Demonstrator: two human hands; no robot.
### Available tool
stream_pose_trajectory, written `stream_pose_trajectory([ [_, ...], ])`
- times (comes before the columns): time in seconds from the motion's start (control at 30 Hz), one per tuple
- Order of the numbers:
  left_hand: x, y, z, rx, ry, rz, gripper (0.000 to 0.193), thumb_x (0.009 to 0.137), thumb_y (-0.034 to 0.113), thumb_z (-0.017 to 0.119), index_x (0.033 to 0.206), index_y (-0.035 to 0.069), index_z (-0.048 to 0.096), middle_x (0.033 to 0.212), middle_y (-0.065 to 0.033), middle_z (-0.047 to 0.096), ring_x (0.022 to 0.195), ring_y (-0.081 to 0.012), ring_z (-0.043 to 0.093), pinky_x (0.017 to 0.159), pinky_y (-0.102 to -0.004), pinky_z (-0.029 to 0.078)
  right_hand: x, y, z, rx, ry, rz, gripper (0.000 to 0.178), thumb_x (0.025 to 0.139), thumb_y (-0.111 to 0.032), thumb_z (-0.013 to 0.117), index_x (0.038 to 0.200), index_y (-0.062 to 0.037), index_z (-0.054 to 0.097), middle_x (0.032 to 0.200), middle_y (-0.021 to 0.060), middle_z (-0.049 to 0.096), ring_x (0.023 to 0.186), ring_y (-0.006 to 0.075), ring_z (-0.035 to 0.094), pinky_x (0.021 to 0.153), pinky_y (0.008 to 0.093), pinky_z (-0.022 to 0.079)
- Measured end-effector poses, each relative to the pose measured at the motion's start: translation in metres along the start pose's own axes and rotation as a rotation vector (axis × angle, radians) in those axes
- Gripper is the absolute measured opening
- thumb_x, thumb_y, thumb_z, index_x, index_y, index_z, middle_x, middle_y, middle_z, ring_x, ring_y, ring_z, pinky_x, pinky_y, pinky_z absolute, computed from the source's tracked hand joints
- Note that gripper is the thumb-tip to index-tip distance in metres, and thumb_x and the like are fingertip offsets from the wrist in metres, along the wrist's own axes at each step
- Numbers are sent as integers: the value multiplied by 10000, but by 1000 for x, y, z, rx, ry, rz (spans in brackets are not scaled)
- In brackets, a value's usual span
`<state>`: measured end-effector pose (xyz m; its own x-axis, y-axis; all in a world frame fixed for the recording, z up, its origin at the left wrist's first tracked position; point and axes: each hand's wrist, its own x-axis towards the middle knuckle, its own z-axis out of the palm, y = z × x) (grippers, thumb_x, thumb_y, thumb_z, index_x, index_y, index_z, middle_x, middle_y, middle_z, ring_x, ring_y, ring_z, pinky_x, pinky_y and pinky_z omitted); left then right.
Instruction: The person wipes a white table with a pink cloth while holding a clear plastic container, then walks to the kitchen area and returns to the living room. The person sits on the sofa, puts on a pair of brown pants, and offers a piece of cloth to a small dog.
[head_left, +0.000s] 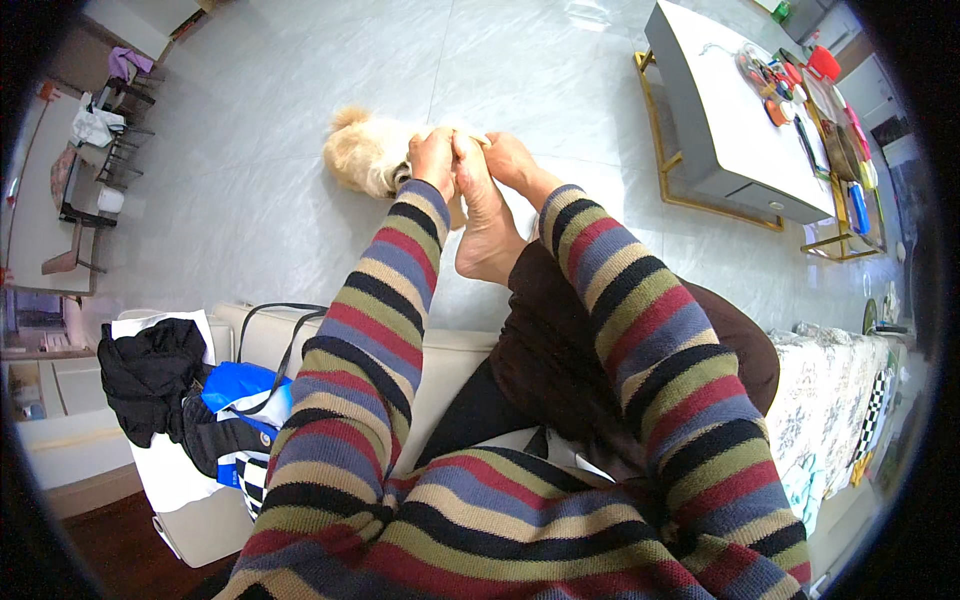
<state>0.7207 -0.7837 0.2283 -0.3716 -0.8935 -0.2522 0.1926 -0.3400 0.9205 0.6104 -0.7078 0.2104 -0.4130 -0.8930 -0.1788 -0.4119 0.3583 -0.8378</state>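
Note:
Both arms, in striped knit sleeves, reach forward to a raised bare foot [487, 225]. My left hand [432, 160] is closed at the left of the toes, and my right hand [512, 163] is closed at their right. Between them, around the toe tips, shows the edge of a pale beige sock [470, 134], mostly hidden by the hands and foot. The fingertips are partly out of sight. Just beyond my left hand is a fluffy cream dog [365, 155] on the grey tiled floor.
A white table with gold legs [735, 130] stands at the far right, with a tray and small items on it. Beside me on the left lie a black garment [150, 380] and a blue bag [240, 388] on the cream sofa [450, 360]. Chairs [115, 150] stand far left.

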Motion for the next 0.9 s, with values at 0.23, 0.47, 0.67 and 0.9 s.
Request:
stream_pose_trajectory([
  [0.23, -38, 0, -12, 1082, 28, 1030, 234, 870, 193, 569, 706, 27, 568, 665, -156, 619, 607, -344, 627, 586, -454, 499, -8, 22, 9, 227, 61, -229, 369, 947, -339, 526, 1042, -22, 689, 988, 256, 689, 955, 371, 668, 829, 416, 498],
  [0.47, -64, -10, -48, 1277, -25, 1071, 115, 802, 132, 615, 874, 73, 548, 818, -132, 627, 668, -364, 638, 583, -464, 508, -30, -2, 4, -398, 125, -235, 353, 924, -381, 518, 945, -77, 696, 962, 202, 702, 924, 350, 686, 793, 473, 530],
  [0.67, -71, -21, -43, 1352, -3, 904, 115, 832, 99, 570, 932, 43, 571, 833, -174, 629, 785, -408, 634, 682, -506, 501, -17, 20, 5, -552, -13, -139, 284, 894, -289, 553, 979, -71, 713, 977, 193, 711, 942, 339, 691, 800, 443, 547],
  [0.9, -85, -34, -45, 1151, 68, 942, 155, 785, 46, 580, 937, 44, 551, 852, -182, 623, 777, -417, 626, 696, -501, 503, -52, -1, -1, -471, 254, -395, 219, 889, -236, 555, 865, -31, 628, 793, 214, 682, 748, 387, 678, 666, 477, 533],
])
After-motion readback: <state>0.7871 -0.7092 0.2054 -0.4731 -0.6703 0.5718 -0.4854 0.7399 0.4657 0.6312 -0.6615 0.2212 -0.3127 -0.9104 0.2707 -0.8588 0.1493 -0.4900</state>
